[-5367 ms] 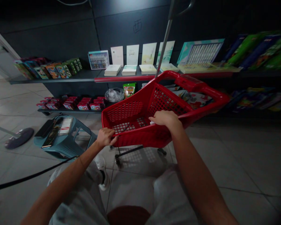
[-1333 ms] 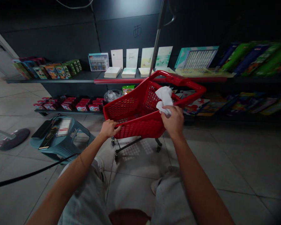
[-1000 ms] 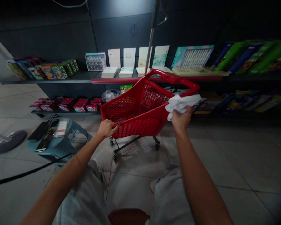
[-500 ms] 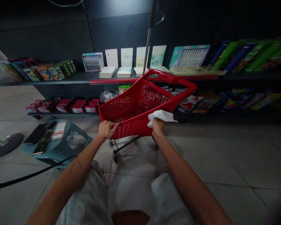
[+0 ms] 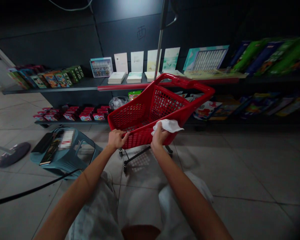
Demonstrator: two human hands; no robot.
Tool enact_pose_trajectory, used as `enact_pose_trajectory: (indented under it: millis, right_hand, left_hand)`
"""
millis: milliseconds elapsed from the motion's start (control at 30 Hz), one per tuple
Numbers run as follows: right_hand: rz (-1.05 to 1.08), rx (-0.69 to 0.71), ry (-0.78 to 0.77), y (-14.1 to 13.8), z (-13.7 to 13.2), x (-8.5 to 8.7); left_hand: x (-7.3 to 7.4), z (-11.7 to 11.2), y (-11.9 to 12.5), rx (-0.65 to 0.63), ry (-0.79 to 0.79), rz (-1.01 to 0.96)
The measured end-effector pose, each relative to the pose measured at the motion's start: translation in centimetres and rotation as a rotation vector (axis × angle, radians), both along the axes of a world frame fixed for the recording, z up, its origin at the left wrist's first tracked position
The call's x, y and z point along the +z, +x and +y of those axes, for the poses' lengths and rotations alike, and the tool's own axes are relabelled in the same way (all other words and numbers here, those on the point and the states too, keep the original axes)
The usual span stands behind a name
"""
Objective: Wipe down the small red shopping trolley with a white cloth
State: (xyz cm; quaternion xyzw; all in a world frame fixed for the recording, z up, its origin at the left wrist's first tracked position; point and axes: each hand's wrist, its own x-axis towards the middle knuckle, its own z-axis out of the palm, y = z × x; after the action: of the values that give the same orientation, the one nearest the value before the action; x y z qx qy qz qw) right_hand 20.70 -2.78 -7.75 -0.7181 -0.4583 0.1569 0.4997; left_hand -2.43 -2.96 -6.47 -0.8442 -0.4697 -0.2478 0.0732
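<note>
Your left grip (image 5: 117, 138) clasps the red cart (image 5: 140, 135), your right grip (image 5: 159, 136) a white cloth (image 5: 171, 125).
On your left, a blue-grey stool (image 5: 70, 156) stands on the floor (image 5: 240, 163). Your left grip curls over the near edge at the cart's low end. The cart stands before you, in front of the upper shelf (image 5: 125, 87). Your right grip pinches the bunched cloth by the cart's near side; you cannot tell whether the cloth touches it.

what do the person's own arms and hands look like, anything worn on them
The left hand and right hand show no gloves, rings or watch. Neither left forearm nor right forearm shows a sleeve. A black cable reaches the left forearm's outline; whether it attaches, I can't tell.
</note>
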Motion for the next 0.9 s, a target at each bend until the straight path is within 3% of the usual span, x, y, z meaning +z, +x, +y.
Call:
enact_pose_trajectory:
  millis: [67,133,233,467,600,767,900]
  right_hand:
    - [0.284,-0.159,0.062,0.6,0.6,-0.1]
    - [0.464,-0.205,0.099,0.8,0.7,-0.5]
    - [0.578,-0.208,0.115,0.4,0.4,-1.2]
    - [0.697,-0.248,0.362,-1.2,0.2,-3.2]
    - [0.652,-0.194,0.25,-3.7,-0.7,-4.7]
    - [0.747,-0.134,0.178,-7.7,-2.7,-5.7]
    - [0.914,0.067,0.083,-10.7,-4.6,-5.9]
  left_hand:
    - [0.0,0.0,0.0,-0.007,0.018,0.006]
    - [-0.1,0.1,0.0,-0.01,0.034,0.008]
    - [-0.3,0.1,0.0,-0.002,0.021,0.016]
    - [0.2,-0.3,0.2,0.036,-0.071,0.058]
    - [0.3,-0.4,0.4,0.039,-0.092,0.063]
    - [0.2,-0.3,0.3,0.049,-0.074,0.048]
    - [0.1,0.0,-0.1,0.053,-0.056,0.023]
